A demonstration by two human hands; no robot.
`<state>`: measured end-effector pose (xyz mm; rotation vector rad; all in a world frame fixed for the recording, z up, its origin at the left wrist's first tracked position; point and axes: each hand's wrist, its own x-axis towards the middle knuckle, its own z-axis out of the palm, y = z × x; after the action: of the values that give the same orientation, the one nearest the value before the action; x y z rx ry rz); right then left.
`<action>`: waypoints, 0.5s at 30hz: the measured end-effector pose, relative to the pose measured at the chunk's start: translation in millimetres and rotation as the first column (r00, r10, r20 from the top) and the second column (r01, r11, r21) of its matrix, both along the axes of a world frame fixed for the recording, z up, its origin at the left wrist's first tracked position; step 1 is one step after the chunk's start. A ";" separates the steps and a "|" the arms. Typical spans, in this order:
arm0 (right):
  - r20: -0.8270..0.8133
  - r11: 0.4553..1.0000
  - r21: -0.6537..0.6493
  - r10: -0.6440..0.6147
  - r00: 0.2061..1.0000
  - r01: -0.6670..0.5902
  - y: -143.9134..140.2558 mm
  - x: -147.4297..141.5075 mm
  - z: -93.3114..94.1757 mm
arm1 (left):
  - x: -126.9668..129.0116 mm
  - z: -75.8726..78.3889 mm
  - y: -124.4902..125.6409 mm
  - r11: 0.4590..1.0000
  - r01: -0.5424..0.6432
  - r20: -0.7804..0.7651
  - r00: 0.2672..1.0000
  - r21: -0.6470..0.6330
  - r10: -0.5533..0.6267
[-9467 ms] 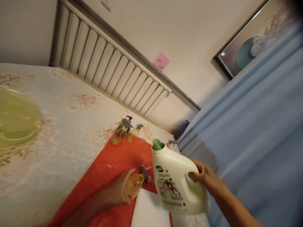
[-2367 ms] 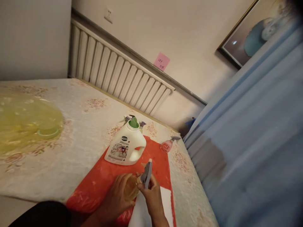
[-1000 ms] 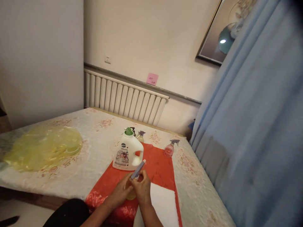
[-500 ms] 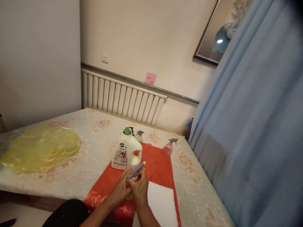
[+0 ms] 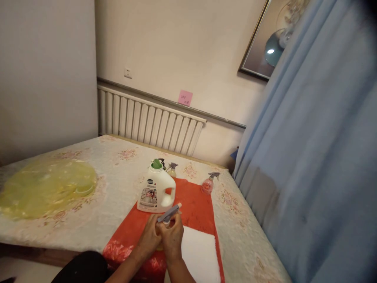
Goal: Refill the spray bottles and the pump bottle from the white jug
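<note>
Both my hands are closed around a spray bottle [image 5: 170, 212] with a grey trigger head, over the near part of a red plastic sheet [image 5: 194, 198]. My left hand [image 5: 151, 232] wraps it from the left, and my right hand [image 5: 173, 235] grips it at the neck from the right. Most of the bottle's body is hidden by my fingers. Just beyond my hands stands a white jug [image 5: 153, 192] with a handle and a picture label, something green at its mouth. To the right of my right hand lies a white sheet or pad [image 5: 200, 253] on the red plastic.
A pink spray bottle [image 5: 207, 184] stands at the red sheet's right edge. Behind the jug are a yellowish spray bottle [image 5: 172, 170] and a dark pump top [image 5: 161, 162]. Yellow plastic [image 5: 47, 186] lies left on the flowered cloth [image 5: 118, 188]. A blue curtain [image 5: 306, 157] hangs right.
The view has shifted slightly, so most things appear a little further left. Both hands keep their hold on the spray bottle, whose grey head looks almost unmoved.
</note>
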<state>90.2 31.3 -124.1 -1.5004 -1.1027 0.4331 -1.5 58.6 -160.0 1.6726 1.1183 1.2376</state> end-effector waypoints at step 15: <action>-0.005 0.999 0.023 0.038 0.999 -0.037 0.4 3.6 -3.0 | -11.8 7.9 0.2 0.970 0.242 0.043 0.969 0.004 -0.242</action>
<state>93.8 31.6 -127.1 -1.4596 -1.1294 0.4490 -13.3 58.8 -152.2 1.7156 0.8591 1.1117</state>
